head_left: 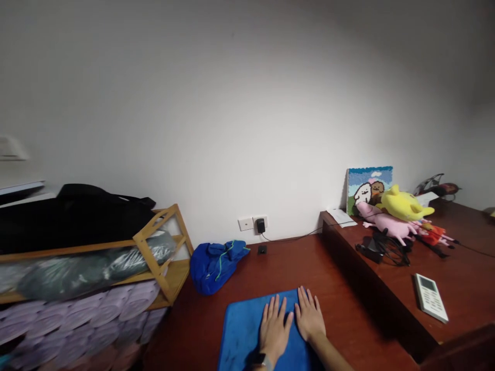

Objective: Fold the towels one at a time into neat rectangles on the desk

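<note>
1. Brown tabletop [288, 257] beyond blue mat [238, 330]: open strip, hand can pass.
2. Left: blue bag [211, 270], then wooden rack [157, 263], in the way.
3. Right: raised desk [365, 283], its side blocks low reach.
4. Up there, gap between black adapter [372, 251] and white remote [430, 298] passable.

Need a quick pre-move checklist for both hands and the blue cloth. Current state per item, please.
1. Left hand palm-down on the blue cloth: ok.
2. Right hand palm-down, at the cloth's right edge: ok.
3. Cloth's far edge lying flat: ok.
4. Cloth's near edge flat: cannot tell, out of frame.
5. Blue bag apart from the cloth: ok, beyond its far left corner.
6. Black plug and its cable away from both hands: ok, back at the wall.
</note>
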`<state>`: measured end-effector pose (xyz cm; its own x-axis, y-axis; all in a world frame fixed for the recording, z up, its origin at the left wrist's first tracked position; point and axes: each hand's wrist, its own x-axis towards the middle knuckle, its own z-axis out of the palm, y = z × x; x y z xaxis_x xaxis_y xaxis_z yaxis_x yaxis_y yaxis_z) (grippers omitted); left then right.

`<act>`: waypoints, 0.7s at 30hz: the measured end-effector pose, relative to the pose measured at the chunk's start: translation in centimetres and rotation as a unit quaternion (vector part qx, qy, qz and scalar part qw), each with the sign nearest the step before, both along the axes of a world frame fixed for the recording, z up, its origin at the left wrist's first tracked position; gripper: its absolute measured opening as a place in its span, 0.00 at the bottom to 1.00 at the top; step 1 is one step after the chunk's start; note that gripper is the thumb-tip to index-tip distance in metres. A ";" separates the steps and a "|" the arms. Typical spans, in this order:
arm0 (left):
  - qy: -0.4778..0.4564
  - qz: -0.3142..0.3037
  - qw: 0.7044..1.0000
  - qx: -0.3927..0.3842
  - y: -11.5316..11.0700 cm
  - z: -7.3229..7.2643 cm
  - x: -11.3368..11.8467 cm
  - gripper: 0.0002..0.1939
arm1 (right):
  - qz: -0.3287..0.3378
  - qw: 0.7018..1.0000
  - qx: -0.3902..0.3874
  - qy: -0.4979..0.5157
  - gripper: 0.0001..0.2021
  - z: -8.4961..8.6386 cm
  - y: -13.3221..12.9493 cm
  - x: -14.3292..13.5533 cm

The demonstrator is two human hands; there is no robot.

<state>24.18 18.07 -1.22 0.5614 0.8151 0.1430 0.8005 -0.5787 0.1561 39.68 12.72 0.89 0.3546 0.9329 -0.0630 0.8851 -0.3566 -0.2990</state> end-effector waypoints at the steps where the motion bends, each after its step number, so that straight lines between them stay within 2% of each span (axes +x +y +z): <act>1: 0.009 0.023 1.000 0.003 0.7 0.2 -1.9 0.34 | -0.003 1.000 -0.001 0.002 0.33 0.0 0.0 0.0; 5: 0.036 0.134 0.990 0.014 3.3 1.1 -10.7 0.36 | -0.004 1.000 -0.005 -0.005 0.33 -0.4 -0.1 0.0; 7: 0.036 0.157 0.987 0.013 3.8 1.3 -13.5 0.36 | 0.000 1.000 -0.010 -0.023 0.34 -0.5 0.0 0.0; 8: 0.034 0.162 0.986 0.013 3.9 1.3 -14.2 0.37 | 0.003 0.999 -0.014 -0.030 0.34 -0.4 0.1 0.0; 13: 0.033 0.174 0.984 0.005 4.2 1.8 -13.8 0.37 | 0.001 0.999 -0.037 -0.026 0.33 0.2 0.6 0.2; 18: 0.015 0.170 0.985 0.035 4.3 2.5 -13.6 0.37 | -0.001 0.999 -0.034 -0.025 0.35 0.0 -0.8 0.3; 21: -0.032 0.147 0.986 0.066 2.0 2.6 -10.5 0.35 | 0.023 0.999 -0.032 -0.025 0.35 -0.7 -1.9 0.4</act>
